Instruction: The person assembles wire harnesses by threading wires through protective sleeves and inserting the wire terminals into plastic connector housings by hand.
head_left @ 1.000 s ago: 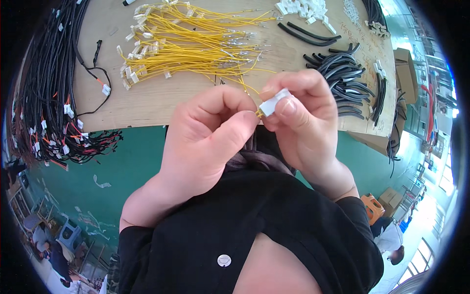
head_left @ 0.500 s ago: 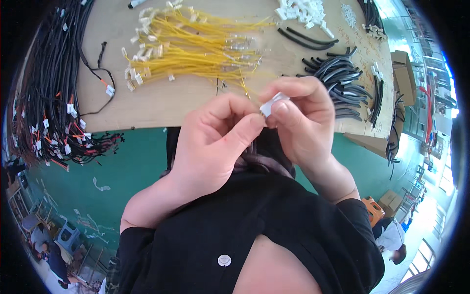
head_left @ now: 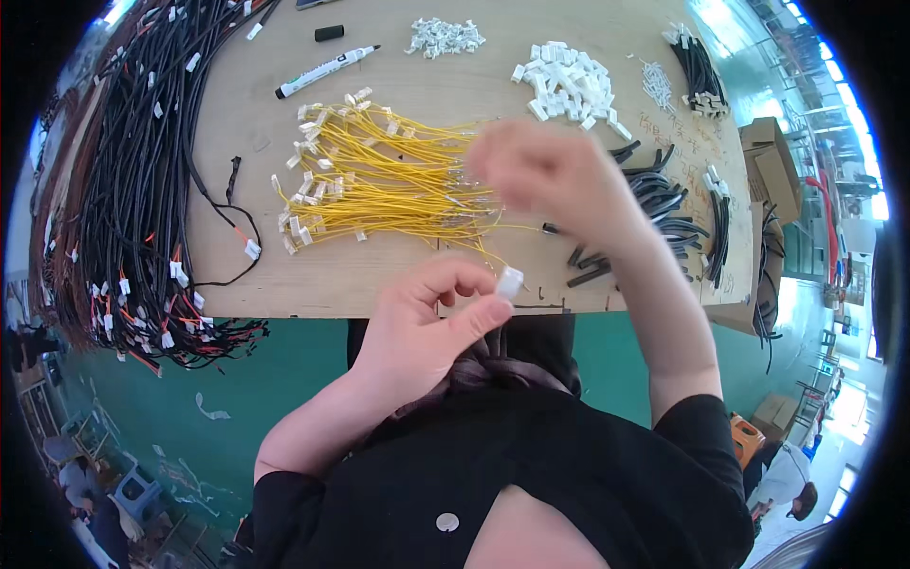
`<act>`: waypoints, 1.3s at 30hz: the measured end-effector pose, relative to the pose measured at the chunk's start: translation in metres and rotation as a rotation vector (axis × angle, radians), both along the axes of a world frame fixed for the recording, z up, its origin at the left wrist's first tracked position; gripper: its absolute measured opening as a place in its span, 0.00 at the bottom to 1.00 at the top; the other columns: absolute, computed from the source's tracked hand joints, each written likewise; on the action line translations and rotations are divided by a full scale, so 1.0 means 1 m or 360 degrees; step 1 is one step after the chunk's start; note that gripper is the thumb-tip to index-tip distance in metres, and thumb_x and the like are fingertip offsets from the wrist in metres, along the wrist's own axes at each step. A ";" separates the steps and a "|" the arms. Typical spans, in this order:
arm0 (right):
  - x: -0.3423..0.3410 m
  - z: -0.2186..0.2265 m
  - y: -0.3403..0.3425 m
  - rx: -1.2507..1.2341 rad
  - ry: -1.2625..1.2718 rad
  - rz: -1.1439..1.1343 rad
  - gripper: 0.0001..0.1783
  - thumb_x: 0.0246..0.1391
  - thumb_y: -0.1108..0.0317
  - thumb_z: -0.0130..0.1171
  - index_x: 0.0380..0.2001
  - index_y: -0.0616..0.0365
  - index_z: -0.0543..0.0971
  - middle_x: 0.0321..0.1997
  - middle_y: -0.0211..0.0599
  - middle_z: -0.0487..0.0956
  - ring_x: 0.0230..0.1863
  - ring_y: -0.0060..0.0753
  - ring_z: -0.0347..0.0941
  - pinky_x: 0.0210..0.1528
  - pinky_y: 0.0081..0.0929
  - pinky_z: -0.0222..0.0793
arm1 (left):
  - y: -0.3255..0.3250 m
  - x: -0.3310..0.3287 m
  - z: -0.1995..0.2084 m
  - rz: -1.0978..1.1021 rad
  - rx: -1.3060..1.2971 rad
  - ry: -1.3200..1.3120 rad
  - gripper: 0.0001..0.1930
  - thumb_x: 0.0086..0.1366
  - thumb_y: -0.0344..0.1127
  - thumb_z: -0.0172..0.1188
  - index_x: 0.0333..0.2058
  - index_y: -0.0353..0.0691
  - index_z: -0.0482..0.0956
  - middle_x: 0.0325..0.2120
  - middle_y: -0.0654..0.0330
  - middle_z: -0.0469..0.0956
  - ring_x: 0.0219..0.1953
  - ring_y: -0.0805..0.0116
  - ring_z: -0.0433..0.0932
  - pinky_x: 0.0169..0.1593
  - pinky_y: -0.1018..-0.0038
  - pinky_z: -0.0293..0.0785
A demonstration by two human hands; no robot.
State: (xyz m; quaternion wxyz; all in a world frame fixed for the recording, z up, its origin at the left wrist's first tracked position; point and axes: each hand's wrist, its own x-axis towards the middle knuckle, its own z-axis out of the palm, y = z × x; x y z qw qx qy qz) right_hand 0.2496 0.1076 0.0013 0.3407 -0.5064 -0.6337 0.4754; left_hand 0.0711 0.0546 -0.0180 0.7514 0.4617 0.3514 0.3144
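My left hand (head_left: 417,332), near the table's front edge, pinches a small white plastic connector housing (head_left: 510,282) between thumb and forefinger. A thin yellow wire end shows close to it, but I cannot tell whether it is fixed in the housing. My right hand (head_left: 555,180) is raised over the table, at the right-hand ends of a spread bunch of yellow wires (head_left: 379,226). Motion smears its fingers, so whether they hold a wire is not clear. The wires' left ends carry white connectors, and the right ends show metal tips.
Black sleeving pieces (head_left: 654,199) lie right of the wires, with a pile of white housings (head_left: 569,83) beyond. Smaller white parts (head_left: 445,38) and a marker (head_left: 327,71) sit farther back. Black cable harnesses (head_left: 142,190) hang over the left edge. Cardboard boxes (head_left: 770,171) stand at right.
My right hand has left the white housing and moved up and forward to the yellow wires. My left hand keeps the housing. The view has shifted, showing more of the table's far part.
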 end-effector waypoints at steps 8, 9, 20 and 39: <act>0.006 -0.067 0.135 0.0824 -0.1108 -0.0318 0.13 0.43 0.66 0.47 0.32 0.57 0.75 0.31 0.40 0.73 0.34 0.38 0.69 0.38 0.28 0.65 | 0.009 0.002 0.025 -0.0074 -0.0037 -0.0127 0.11 0.52 0.25 0.54 0.37 0.34 0.68 0.26 0.64 0.70 0.27 0.81 0.67 0.32 0.86 0.64; 0.002 -0.072 0.139 0.0881 -0.1185 -0.0278 0.12 0.43 0.66 0.47 0.31 0.57 0.75 0.31 0.40 0.73 0.36 0.39 0.68 0.39 0.29 0.65 | 0.011 -0.003 0.024 -0.0070 0.0003 -0.0099 0.11 0.53 0.25 0.53 0.37 0.34 0.68 0.25 0.63 0.70 0.26 0.81 0.68 0.31 0.87 0.65; 0.011 -0.074 0.134 0.1232 -0.1263 -0.0040 0.09 0.44 0.67 0.50 0.30 0.56 0.74 0.30 0.38 0.73 0.31 0.38 0.69 0.35 0.27 0.65 | 0.036 -0.012 -0.003 0.0219 -0.0343 -0.0221 0.09 0.54 0.29 0.53 0.35 0.36 0.69 0.24 0.59 0.74 0.24 0.79 0.70 0.29 0.85 0.67; -0.005 -0.013 -0.028 0.0719 0.0231 0.0118 0.13 0.30 0.87 0.51 0.26 0.66 0.69 0.29 0.43 0.71 0.29 0.25 0.66 0.31 0.17 0.62 | 0.021 0.007 0.000 0.0205 -0.0833 -0.0656 0.05 0.55 0.28 0.51 0.32 0.36 0.69 0.25 0.61 0.72 0.25 0.74 0.73 0.30 0.81 0.70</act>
